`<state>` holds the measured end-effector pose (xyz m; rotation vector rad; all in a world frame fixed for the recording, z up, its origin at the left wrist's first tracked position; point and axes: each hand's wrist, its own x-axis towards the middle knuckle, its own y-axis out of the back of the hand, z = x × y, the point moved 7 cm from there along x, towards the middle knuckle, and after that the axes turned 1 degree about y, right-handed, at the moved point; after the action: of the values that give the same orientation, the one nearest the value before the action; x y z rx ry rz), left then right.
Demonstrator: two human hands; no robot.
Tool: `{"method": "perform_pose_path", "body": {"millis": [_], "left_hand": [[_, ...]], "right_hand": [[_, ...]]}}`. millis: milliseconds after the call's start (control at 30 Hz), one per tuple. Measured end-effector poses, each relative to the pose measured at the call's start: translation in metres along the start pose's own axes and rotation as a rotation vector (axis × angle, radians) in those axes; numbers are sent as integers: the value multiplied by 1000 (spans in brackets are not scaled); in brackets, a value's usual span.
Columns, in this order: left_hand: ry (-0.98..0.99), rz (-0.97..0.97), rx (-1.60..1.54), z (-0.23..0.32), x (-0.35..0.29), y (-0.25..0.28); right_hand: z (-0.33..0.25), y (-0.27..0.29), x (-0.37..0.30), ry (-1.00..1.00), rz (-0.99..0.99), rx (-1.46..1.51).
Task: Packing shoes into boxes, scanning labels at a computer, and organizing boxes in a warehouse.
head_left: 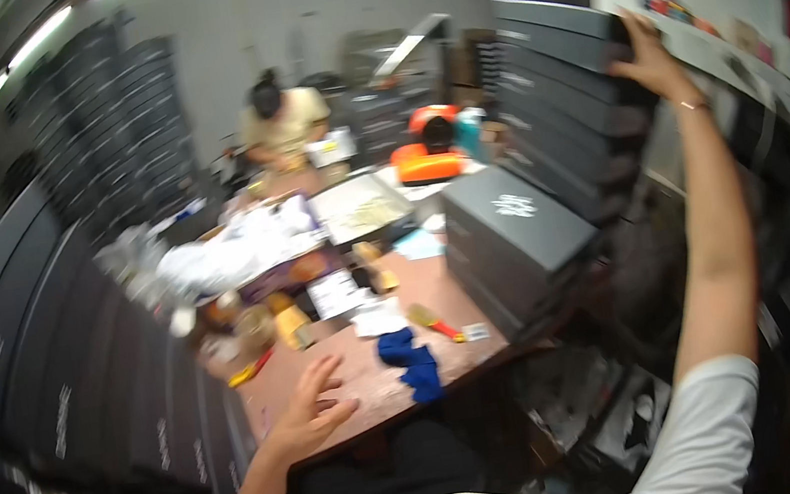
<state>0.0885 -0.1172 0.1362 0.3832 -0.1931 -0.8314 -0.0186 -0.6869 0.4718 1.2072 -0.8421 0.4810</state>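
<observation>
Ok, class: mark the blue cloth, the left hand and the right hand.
Blue cloth (412,357): head view, crumpled middle.
Left hand (304,413): head view, mid-hand, behind the fingers.
Right hand (652,65): head view, mid-hand.

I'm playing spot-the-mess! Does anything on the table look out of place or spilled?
Maybe the blue cloth: it lies crumpled near the front of the table, as if dropped. I see no clear spill, but the picture is blurry.

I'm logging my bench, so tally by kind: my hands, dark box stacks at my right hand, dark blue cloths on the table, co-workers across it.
Left hand and right hand: 2
Dark box stack: 1
Dark blue cloth: 1
Co-worker: 1
Total: 5
</observation>
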Motion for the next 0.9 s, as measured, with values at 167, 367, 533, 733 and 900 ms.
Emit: {"method": "perform_pose_path", "body": {"millis": [167, 367, 533, 733, 900], "left_hand": [[-10, 43, -131, -38, -51, -4], [-32, 270, 22, -17, -136, 16], [-224, 386, 209, -24, -128, -5], [-148, 285, 91, -30, -129, -16], [-249, 295, 279, 6, -117, -26]], "right_hand": [[-134, 56, 26, 314, 168, -53], [-581, 190, -38, 1007, 300, 828], [-726, 230, -50, 1173, 485, 790], [-764, 213, -6, 1053, 90, 800], [-763, 222, -17, 900, 73, 637]]}}
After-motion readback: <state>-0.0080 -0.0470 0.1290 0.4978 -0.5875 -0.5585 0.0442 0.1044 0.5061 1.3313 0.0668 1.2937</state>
